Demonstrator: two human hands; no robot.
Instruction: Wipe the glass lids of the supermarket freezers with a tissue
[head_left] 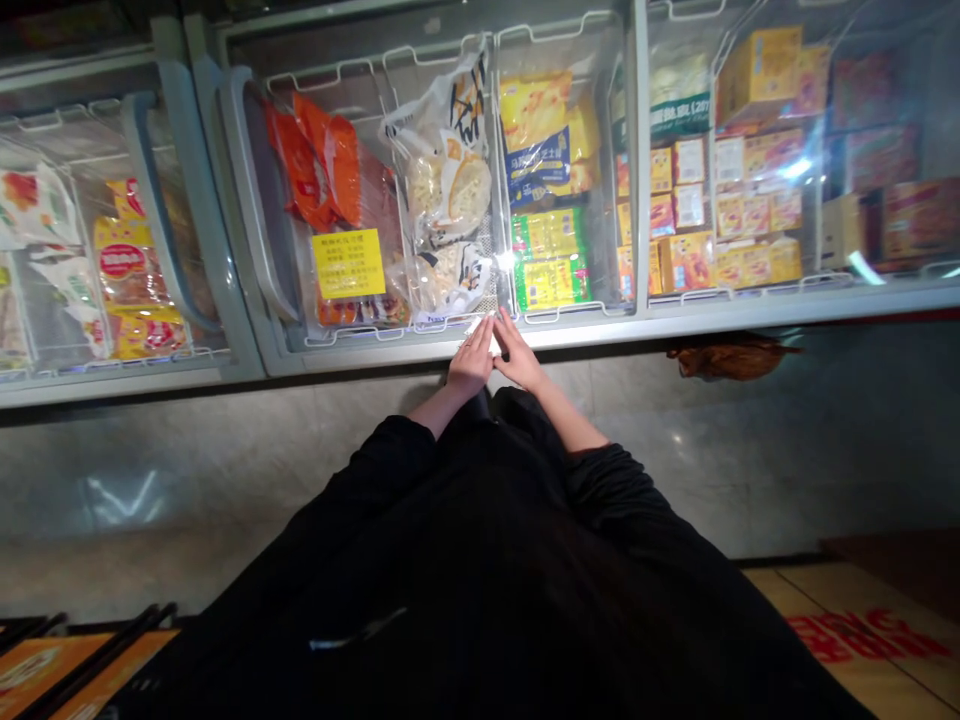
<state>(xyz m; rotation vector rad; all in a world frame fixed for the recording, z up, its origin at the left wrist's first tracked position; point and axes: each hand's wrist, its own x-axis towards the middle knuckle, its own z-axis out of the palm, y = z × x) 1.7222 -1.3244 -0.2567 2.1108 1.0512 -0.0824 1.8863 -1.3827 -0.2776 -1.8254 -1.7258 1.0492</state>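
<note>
My left hand (472, 357) and my right hand (519, 357) meet at the front rim of a chest freezer (420, 347). Both have their fingers stretched out, fingertips nearly touching. A small white piece (493, 346), paper or cloth, shows between and under them; I cannot tell which. Just beyond my fingers, behind the clear lid, lie white-and-clear bags of pale food (450, 190) and green-and-yellow packets (551, 260) in wire baskets.
Orange bags (322, 165) and a yellow notice (349, 263) are at the left. Small yellow boxes (686, 262) fill the right section. A curved grey handle (259, 200) stands up on the lid. A brown object (735, 358) lies below the freezer; a printed carton (862, 630) is behind me.
</note>
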